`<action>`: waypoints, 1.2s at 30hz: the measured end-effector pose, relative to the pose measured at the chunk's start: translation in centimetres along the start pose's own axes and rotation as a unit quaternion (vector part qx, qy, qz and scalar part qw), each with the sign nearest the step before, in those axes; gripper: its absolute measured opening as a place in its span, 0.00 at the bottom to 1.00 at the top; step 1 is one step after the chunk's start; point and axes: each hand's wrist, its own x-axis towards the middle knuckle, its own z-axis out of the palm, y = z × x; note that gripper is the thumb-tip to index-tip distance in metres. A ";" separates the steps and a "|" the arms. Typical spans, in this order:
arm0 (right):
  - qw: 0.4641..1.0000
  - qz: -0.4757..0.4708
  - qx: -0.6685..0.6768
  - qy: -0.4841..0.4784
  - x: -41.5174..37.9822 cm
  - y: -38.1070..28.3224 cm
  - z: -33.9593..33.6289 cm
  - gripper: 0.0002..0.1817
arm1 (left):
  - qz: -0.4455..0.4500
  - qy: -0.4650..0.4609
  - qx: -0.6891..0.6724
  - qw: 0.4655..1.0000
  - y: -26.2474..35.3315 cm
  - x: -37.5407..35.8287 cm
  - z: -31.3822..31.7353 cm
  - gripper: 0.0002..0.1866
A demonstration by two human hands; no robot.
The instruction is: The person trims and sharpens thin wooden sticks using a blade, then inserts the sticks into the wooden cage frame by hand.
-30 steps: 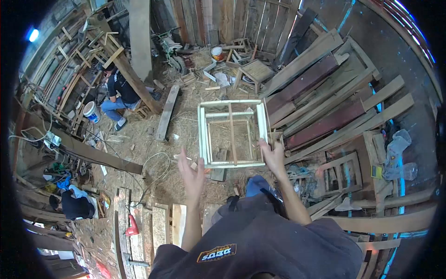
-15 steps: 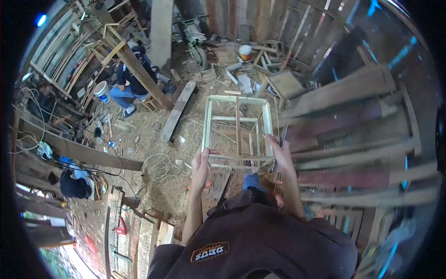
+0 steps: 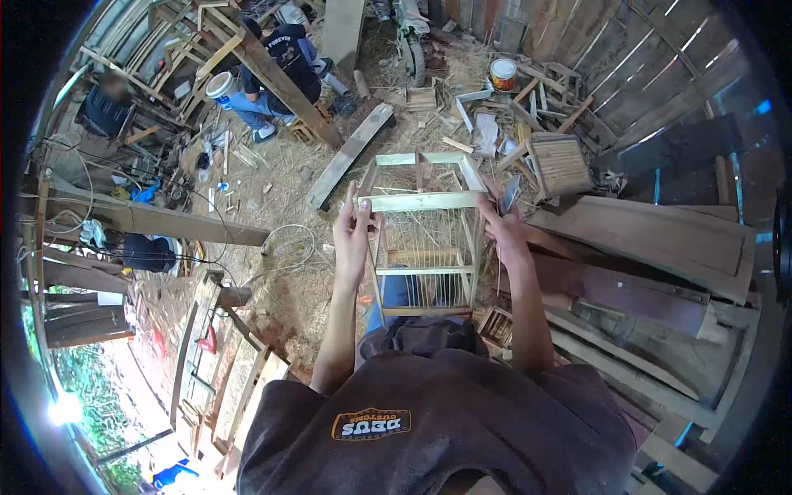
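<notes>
A small wooden frame [image 3: 425, 201] of pale bars, with slats lower down, hangs in front of my body, its near end low by my legs. My left hand [image 3: 353, 239] grips its left upper corner, fingers closed round the wood. At the opposite corner my right hand [image 3: 505, 233] is also closed on the frame. A grey, flat, blade-like piece [image 3: 511, 195] sticks up beside my right fingers; whether that hand holds it too I cannot make out.
Long boards [image 3: 652, 243] are stacked on the right. A thick beam [image 3: 351, 157] lies on the straw-covered ground ahead. Beyond a slanting post, a seated person [image 3: 280, 70] is near a white bucket [image 3: 220, 86]. Wood scraps and a paint can [image 3: 502, 74] lie farther back. A workbench [image 3: 216, 371] stands at left.
The wooden frame has been tilted, so its near crossbar is raised and its slatted part shows below. Both hands have moved up with it. My view has shifted too.
</notes>
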 end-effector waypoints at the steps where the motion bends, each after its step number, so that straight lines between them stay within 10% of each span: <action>1: 1.000 -0.005 -0.001 0.005 1.1 0.0 -0.1 0.32 | -0.012 0.005 0.049 0.999 1.5 0.4 0.2 0.29; 6: 0.999 -0.033 0.036 -0.007 3.5 -2.9 1.2 0.25 | 0.166 0.013 0.110 0.980 1.0 5.1 0.7 0.27; 19: 0.991 -0.123 -0.006 0.058 14.4 -6.8 5.7 0.17 | 0.203 0.065 -0.039 0.976 3.0 16.6 0.1 0.21; 36: 0.940 -0.221 -0.154 -0.212 29.7 -8.2 22.2 0.23 | -0.025 0.274 -0.308 0.911 2.3 23.5 -13.3 0.31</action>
